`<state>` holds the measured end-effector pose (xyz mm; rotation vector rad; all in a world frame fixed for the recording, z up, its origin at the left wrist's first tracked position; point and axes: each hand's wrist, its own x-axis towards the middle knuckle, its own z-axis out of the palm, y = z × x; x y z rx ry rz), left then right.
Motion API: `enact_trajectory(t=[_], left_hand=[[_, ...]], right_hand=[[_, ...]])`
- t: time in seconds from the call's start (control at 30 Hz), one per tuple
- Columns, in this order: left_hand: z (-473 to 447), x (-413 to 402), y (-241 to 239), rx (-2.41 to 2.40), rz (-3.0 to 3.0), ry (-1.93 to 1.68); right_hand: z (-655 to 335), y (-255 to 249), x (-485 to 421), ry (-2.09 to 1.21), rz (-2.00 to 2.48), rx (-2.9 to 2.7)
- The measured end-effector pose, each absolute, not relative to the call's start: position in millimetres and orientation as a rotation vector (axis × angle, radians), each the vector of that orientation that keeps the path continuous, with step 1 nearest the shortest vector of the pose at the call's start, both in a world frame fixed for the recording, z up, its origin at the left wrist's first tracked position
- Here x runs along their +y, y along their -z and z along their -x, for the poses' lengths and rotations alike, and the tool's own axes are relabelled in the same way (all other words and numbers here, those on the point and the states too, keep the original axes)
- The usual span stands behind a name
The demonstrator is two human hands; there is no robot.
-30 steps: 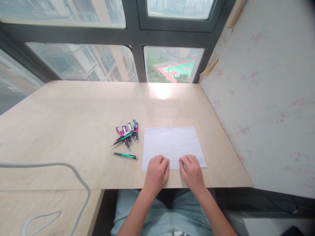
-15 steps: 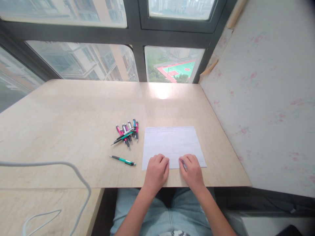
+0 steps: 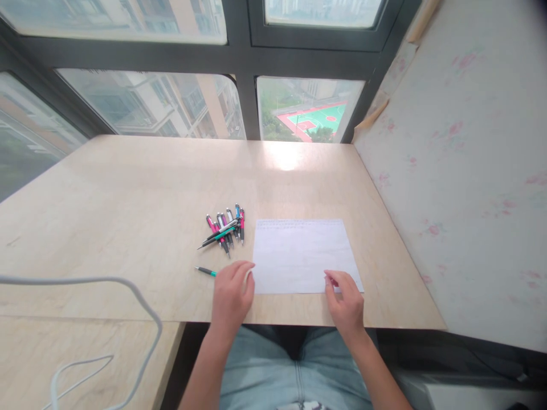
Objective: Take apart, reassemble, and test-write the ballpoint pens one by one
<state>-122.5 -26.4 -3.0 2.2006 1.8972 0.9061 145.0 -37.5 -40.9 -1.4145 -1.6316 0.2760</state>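
Observation:
A white sheet of paper (image 3: 299,250) lies flat on the desk, with faint lines of writing along its top edge. My left hand (image 3: 233,293) is at the sheet's lower left corner, thumb and forefinger a little apart, nothing seen between them. It covers most of a green and black pen (image 3: 207,271); only the tip end shows. Whether the hand touches this pen is hidden. Over the lower right part of the paper, my right hand (image 3: 345,302) has its fingers curled in, the thumb close to the fingertips, with no object visible in it.
A pile of several click pens (image 3: 224,230), pink, green, silver and blue with black grips, lies left of the paper. A white cable (image 3: 143,302) loops at the lower left. The desk (image 3: 149,188) meets a window behind and a flowered wall (image 3: 465,171) at right.
My left hand has moved left off the paper and now covers part of the single green pen. My right hand has shifted slightly right. The view has moved a little.

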Motion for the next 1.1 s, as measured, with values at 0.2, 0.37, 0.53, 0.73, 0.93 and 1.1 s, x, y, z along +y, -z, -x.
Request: enact_trajectory(t=[0.2,0.37,0.53,0.73,0.93,1.1], left_hand=[[189.0,-28.0,6.7,1.906,-2.386,-0.493],[191.8,-23.6,12.1,1.952,-2.429,-0.465],[188.9,-11.6,3.8,1.885,-2.404,-0.421],[180.4,-14.9,-25.9,1.706,-2.285,-0.522],[124.7,-19.6,-35.4,1.344,-1.607,-1.253],[55.4,-1.4,-9.4,1.006,-1.059,-1.353]], right_hand=[[-145.4,39.1,-37.4,-0.368,1.528,-1.539],[-144.8,40.6,-37.8,-0.389,1.552,-1.520],[-146.0,44.6,-36.7,-0.398,1.548,-1.531],[-144.4,48.4,-36.2,-0.332,1.464,-1.604],[-137.6,43.6,-32.3,-0.383,1.408,-1.616],[-121.0,20.8,-14.3,-0.968,1.294,-1.394]])
